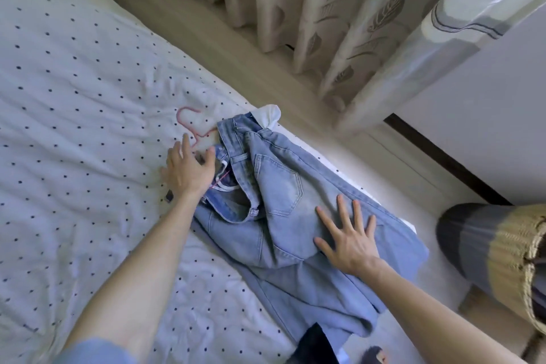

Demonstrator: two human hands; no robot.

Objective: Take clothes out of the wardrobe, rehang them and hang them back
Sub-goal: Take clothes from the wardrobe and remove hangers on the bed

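Light blue jeans (pixel 283 186) lie crumpled on the bed near its right edge, the waistband towards the far side. A pink wire hanger (pixel 189 121) lies on the sheet just beyond the waistband, its hook pointing left and its lower part hidden under the denim. My left hand (pixel 189 168) rests at the waistband beside the hanger, fingers spread and only loosely bent. My right hand (pixel 348 233) lies flat on the leg of the jeans, fingers straight and splayed.
The bed (pixel 74 97) has a white sheet with small dark dots. Leaf-patterned curtains (pixel 339 23) hang beyond the bed's far edge. A woven basket (pixel 508 260) with striped cloth stands on the floor at the right. A dark object (pixel 313 346) lies at the bottom edge.
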